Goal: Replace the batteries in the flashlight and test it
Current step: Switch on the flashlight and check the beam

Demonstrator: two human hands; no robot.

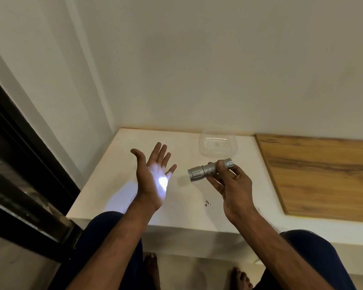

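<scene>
Light falls as one bright white spot on the palm of the left hand (153,174), which is held up flat with all five fingers spread and nothing in it, above the middle of the pale stone worktop (105,181). A fainter bluish patch of the same beam lies on the worktop beside the left wrist, near the front edge. The right hand (232,185) is closed around the tail of the one short silver metal flashlight (205,169), thumb over the top and fingers under the ribbed barrel, with the head pointing left at the open palm and well apart from it. The flashlight is held in the air over the worktop, touching nothing else. One clear plastic container (217,144) sits at the back edge against the wall, just behind the flashlight. A few small dark specks (207,203) lie on the worktop below the right hand. One wooden board (321,174) covers the right end.
</scene>
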